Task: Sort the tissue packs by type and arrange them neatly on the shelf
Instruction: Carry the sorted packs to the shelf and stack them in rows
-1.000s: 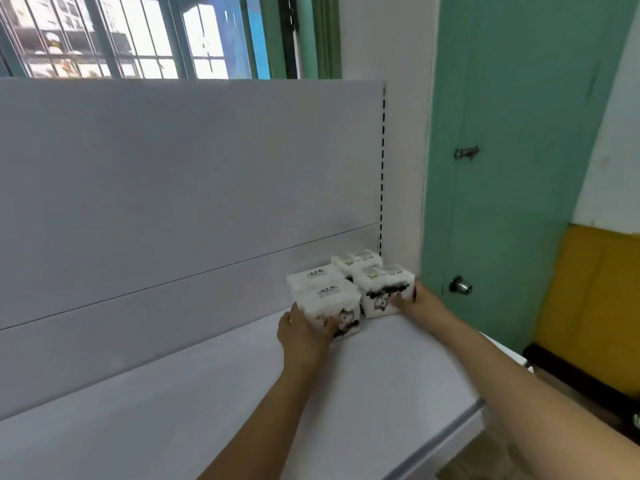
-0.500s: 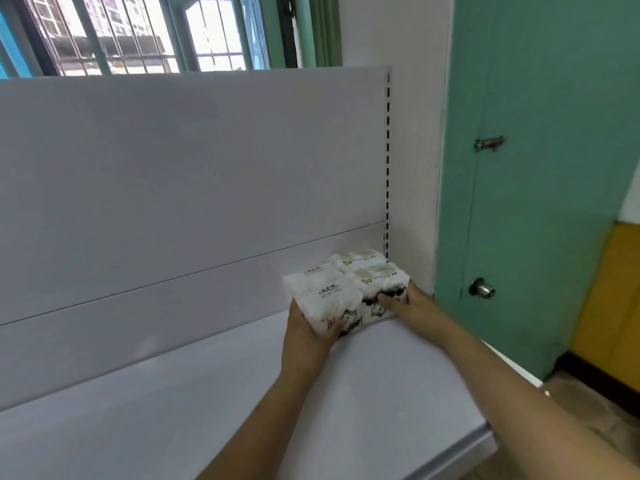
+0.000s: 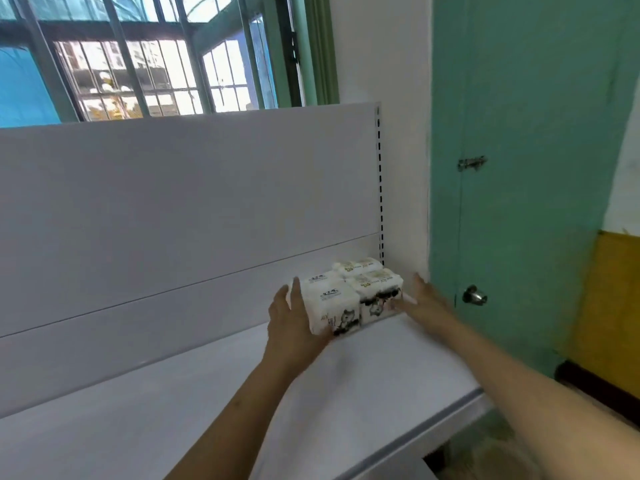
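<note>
Several white tissue packs with black cat drawings sit in a tight block at the back right corner of the white shelf, against its back panel. My left hand lies flat against the left side of the near-left pack, fingers straight. My right hand presses the right side of the near-right pack, fingers stretched out along it. The two right packs carry yellowish print on top, the two left ones black print.
The shelf's white back panel rises behind the packs, with a slotted upright at its right end. A green door with a knob stands to the right. The shelf's front edge runs near my right forearm.
Both hands have slid from the packs' front faces to their outer sides, squeezing the block together. The view has tilted up, showing more of the window.
</note>
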